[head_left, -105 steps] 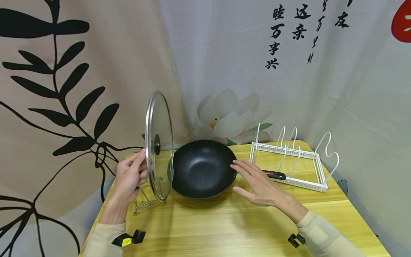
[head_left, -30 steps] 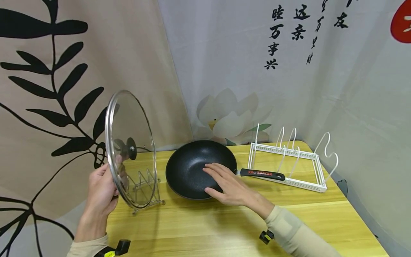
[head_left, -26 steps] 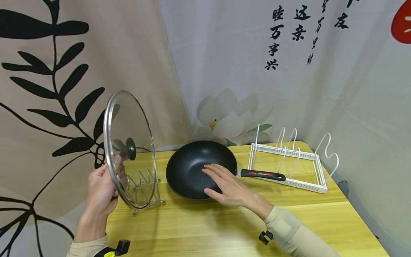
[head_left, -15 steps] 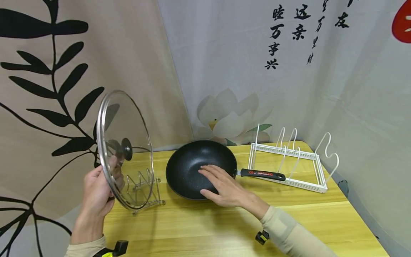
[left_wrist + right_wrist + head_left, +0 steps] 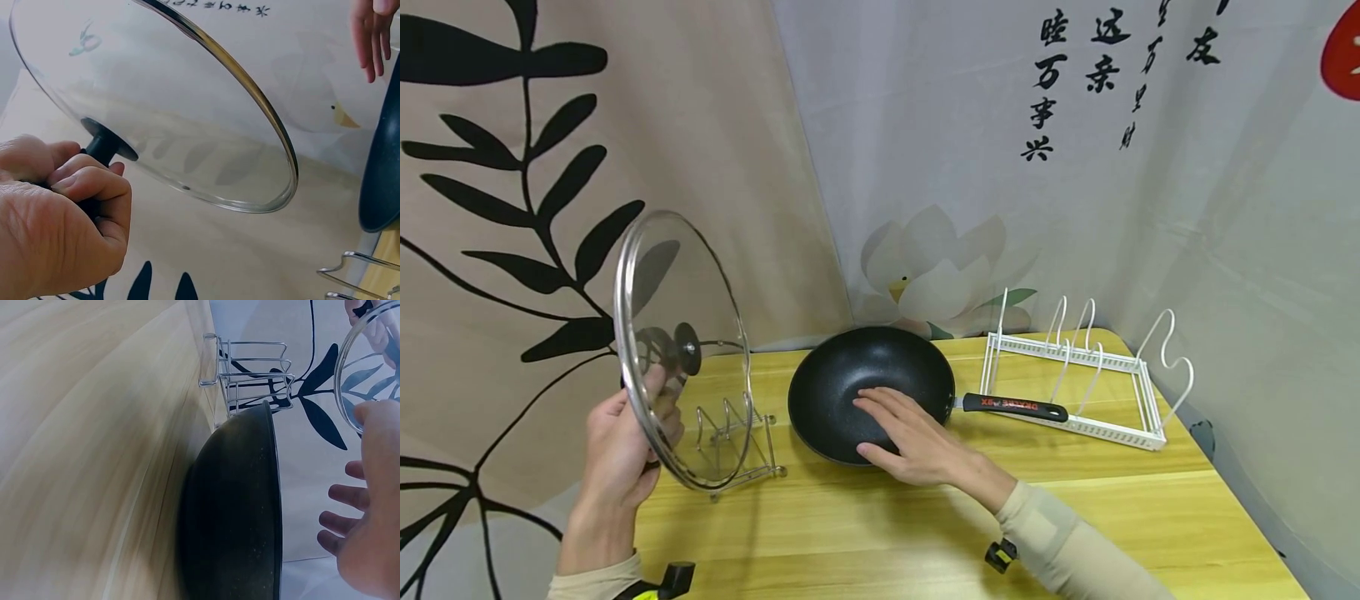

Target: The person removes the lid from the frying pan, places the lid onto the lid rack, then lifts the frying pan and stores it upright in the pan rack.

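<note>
A round glass lid (image 5: 688, 283) with a steel rim stands on edge in the air at the left of the head view. My left hand (image 5: 628, 437) grips it by its black knob (image 5: 103, 142), fingers curled round the knob in the left wrist view. The black frying pan (image 5: 842, 392) rests on the table, its handle (image 5: 1015, 407) pointing right. Over the pan hovers my right hand (image 5: 913, 442), fingers spread and holding nothing. In the right wrist view the fingers (image 5: 350, 497) hang above the pan's rim, apart from it.
A small wire rack (image 5: 760, 454) stands behind the lid, left of the pan. At the right lies a white rack (image 5: 1105, 427) with upright loops, close behind the pan handle. The wooden table (image 5: 880, 542) meets a printed curtain (image 5: 925, 125) at the back.
The left hand has carried the lid leftward, away from the pan and past the wire rack. The right hand has moved left, from beside the pan's handle end to over the pan.
</note>
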Available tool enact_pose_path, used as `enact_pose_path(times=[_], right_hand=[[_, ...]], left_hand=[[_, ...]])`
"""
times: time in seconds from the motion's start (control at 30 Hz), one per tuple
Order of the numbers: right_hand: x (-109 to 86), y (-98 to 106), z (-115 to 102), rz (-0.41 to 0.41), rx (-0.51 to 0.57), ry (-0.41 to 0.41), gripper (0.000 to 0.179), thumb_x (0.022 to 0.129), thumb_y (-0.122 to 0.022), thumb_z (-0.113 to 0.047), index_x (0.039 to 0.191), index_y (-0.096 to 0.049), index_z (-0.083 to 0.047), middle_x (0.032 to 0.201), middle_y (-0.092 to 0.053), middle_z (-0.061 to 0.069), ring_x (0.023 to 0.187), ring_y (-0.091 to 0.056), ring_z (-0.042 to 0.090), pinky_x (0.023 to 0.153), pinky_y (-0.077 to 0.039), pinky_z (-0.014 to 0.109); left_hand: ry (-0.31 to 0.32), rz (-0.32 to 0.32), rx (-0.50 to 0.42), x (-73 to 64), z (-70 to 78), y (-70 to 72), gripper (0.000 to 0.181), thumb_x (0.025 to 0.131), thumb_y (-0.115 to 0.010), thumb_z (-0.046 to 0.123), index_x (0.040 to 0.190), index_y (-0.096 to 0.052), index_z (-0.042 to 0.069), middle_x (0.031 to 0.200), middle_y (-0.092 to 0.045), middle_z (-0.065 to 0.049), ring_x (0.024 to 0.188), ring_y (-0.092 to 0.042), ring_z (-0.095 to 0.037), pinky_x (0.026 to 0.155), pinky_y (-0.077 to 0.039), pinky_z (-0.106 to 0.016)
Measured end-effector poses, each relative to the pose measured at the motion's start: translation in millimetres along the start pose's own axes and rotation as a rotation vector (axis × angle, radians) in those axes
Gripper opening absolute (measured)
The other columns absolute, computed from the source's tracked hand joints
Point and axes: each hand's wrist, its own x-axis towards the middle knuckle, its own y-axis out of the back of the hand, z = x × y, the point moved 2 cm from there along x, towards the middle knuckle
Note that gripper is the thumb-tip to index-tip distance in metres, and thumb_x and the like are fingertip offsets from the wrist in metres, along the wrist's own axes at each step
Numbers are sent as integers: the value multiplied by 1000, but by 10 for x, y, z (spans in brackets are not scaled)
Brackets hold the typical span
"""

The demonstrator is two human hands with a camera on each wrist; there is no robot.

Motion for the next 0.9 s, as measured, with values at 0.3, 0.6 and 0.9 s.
enact_pose_path(times=[0.3,0.6,0.9], right_hand=[[72,-51,-70,3,12,10,66,117,-55,-51,173,-42,-18,182,-41,5,171,-38,29,141,-35,54],[140,-104,-136,-10,47,11,65,118,-54,-49,173,-42,-18,182,-41,5,172,-36,30,142,-33,54],[199,-189,-197,-7,41,32,63,119,-53,-48,173,-42,-18,182,-41,6,171,-38,30,141,-34,54]], left_hand=[[-6,34,1,-13,19,54,34,119,-59,28,89,-68,13,59,-50,9,52,-18,-21,51,-9,-39],[12,60,1,-30,23,120,35,118,-62,29,87,-68,13,57,-49,9,51,-19,-22,52,-9,-40],[-29,30,-10,-58,39,212,30,120,-56,25,112,-81,8,59,-50,10,52,-18,-22,50,-8,-39]])
